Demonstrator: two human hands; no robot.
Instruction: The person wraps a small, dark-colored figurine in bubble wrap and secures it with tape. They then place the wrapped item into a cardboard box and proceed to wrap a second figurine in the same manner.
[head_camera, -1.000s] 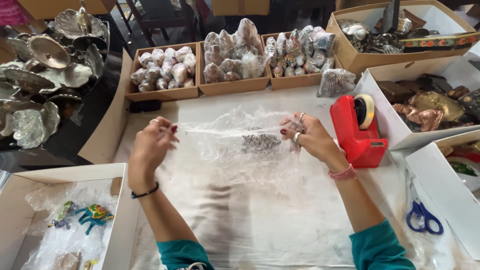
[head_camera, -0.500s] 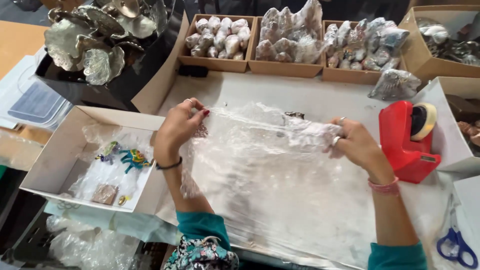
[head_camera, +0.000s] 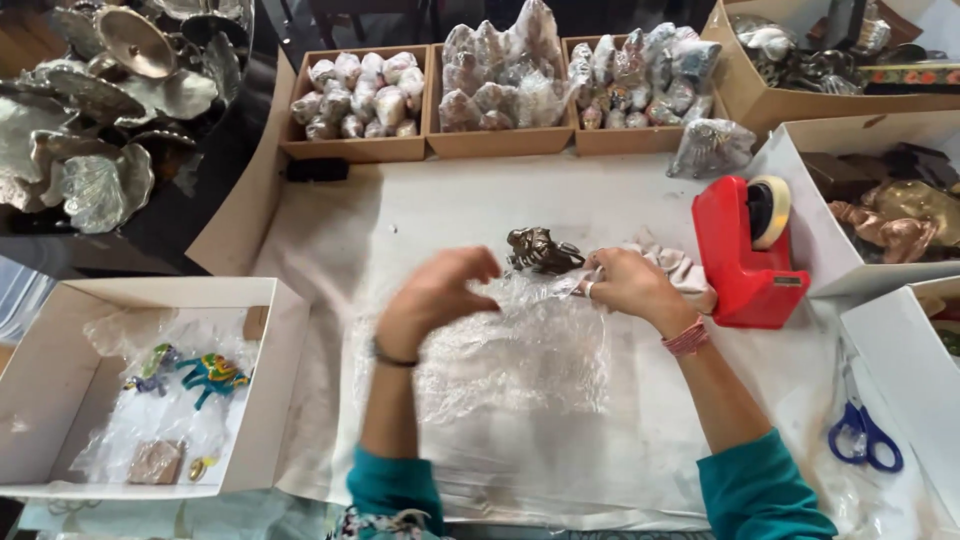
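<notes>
A sheet of clear bubble wrap (head_camera: 520, 350) lies spread on the white-covered table. A small dark metal figurine (head_camera: 540, 250) stands at its far edge. My left hand (head_camera: 440, 295) hovers curled just left of the figurine, fingers bent, with nothing visibly in it. My right hand (head_camera: 630, 285) pinches the far edge of the wrap right beside the figurine, next to a crumpled pale cloth (head_camera: 680, 265).
A red tape dispenser (head_camera: 745, 250) stands to the right, blue scissors (head_camera: 860, 435) near the right edge. Three cardboard trays of wrapped pieces (head_camera: 500, 90) line the back. A white box (head_camera: 290, 330) with colourful figures sits left; silver leaf dishes (head_camera: 90, 110) lie far left.
The sheet that both hands held stretched out now lies on the table. The figurine shows at its far edge, and both hands have come together near it.
</notes>
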